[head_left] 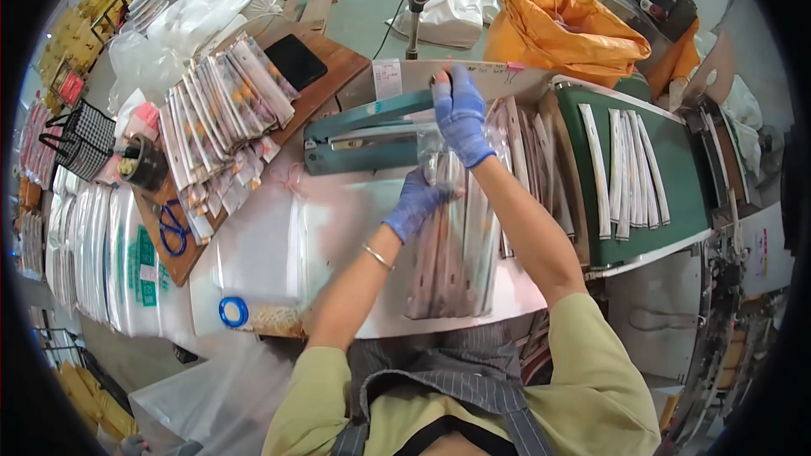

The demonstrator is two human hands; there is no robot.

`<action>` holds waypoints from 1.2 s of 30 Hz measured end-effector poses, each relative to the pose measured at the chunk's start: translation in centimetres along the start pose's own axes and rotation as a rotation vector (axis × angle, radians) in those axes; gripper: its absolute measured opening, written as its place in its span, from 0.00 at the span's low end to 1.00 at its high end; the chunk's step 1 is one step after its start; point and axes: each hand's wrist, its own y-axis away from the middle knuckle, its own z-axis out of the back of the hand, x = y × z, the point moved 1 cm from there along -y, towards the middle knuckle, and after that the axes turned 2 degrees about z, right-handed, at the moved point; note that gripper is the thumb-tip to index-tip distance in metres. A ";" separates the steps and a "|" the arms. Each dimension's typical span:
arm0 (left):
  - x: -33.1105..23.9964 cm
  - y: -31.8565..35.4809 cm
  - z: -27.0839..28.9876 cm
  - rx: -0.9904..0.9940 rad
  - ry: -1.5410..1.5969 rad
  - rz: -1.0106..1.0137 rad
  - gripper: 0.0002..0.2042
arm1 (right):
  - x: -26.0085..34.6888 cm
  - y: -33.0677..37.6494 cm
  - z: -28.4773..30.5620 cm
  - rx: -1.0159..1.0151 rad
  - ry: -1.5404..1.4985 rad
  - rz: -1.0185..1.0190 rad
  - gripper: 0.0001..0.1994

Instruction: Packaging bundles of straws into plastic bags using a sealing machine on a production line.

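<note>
A teal bar heat sealer (372, 148) lies across the far side of the white table, its upper arm raised at a slant. My gloved right hand (460, 118) is closed around the right end of that arm. Below it, my gloved left hand (416, 203) grips a clear plastic bag (452, 262) near its mouth. Long slim packets fill the bag, which lies on the table toward me. The bag's mouth reaches up beside the sealer's right end, partly hidden by my right hand.
More slim packets (545, 160) stand in a box on the right. Several pale packets (638, 173) lie on a green conveyor belt (583, 211). On the left, a wooden board (338, 76) bears stacked packets (224, 105), a black phone (296, 62) and blue-handled scissors (173, 228). Blue tape (233, 312) lies nearby.
</note>
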 end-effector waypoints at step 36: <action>4.9 5.8 -5.7 -0.274 -1.018 -0.187 0.17 | -18.2 2.7 27.5 0.367 1.042 -0.304 0.09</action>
